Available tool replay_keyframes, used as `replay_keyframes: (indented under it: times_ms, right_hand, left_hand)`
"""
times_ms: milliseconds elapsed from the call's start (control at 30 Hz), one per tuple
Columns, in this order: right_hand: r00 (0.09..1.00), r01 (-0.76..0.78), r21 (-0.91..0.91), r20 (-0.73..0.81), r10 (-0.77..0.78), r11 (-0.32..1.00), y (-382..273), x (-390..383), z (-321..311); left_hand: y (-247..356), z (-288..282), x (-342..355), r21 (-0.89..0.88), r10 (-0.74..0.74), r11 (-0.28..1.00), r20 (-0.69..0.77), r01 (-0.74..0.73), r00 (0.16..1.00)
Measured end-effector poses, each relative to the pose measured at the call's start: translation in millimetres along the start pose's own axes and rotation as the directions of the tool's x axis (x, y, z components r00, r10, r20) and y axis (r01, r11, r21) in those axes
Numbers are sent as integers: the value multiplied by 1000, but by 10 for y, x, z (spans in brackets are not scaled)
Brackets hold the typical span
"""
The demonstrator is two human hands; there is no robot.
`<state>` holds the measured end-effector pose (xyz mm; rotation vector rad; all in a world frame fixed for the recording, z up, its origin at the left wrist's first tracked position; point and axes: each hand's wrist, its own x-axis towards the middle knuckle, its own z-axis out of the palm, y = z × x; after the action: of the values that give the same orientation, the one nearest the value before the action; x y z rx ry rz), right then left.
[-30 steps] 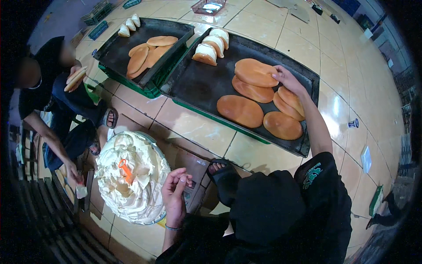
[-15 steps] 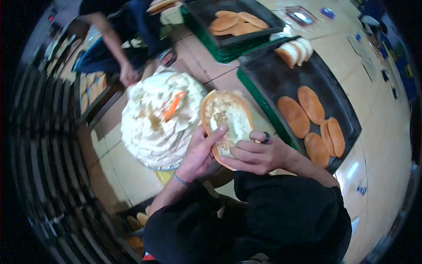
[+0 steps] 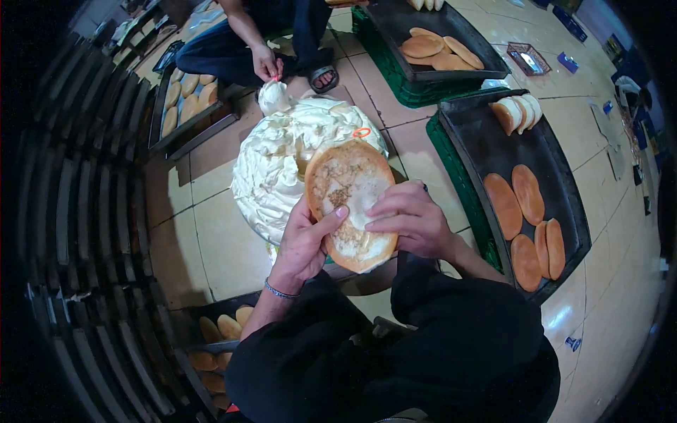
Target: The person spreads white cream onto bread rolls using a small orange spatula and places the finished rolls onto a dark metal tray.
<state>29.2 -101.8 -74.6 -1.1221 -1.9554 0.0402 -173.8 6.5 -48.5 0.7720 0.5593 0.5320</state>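
An oval bread bun [image 3: 356, 173] is held up in front of me, its pale, crumbly cut side facing up with smears of white. My left hand [image 3: 305, 240] grips its lower left edge, thumb on the cut face. At the right edge my right hand [image 3: 417, 220] holds it, fingers lying over the cut side and thumb hidden. Just beyond is a big mound of white cream [image 3: 271, 190], partly covered by the bun. An orange loop handle [image 3: 362, 132] stands at the cream's right side.
A co-worker's hand [image 3: 266, 62] holds a red-handled tool carrying a cream lump [image 3: 273, 97]. Black trays with buns stand at right [image 3: 486, 151], far right [image 3: 486, 65], far left [image 3: 161, 135] and lower left [image 3: 204, 310]. A dark slatted rack [image 3: 92, 247] lines the left.
My view has shifted, so the surroundings sit further right. The bun's cut face now shows more fully, with my right fingers flatter on it. The co-worker's hand has lifted a lump of cream.
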Motion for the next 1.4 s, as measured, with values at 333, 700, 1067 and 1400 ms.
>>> replay_keyframes:
  times_ms: [333, 700, 1067, 1400]
  right_hand:
    - [892, -270, 625, -125, 435, 733, 102, 64, 373]
    - [634, -591, 649, 7, 773, 479, 42, 173, 435]
    - [683, -386, 849, -1, 730, 362, -122, 432, 636]
    - [858, 196, -675, 469, 209, 712, 379, 1223, 99]
  left_hand:
    - [-17, -294, -15, -48, -88, 995, -34, 86, 996]
    - [-141, -119, 2, 133, 253, 960, -42, -245, 967]
    - [-430, -68, 5, -235, 265, 921, -206, -310, 942]
    - [-79, -1067, -582, -74, 318, 937, -223, -341, 921]
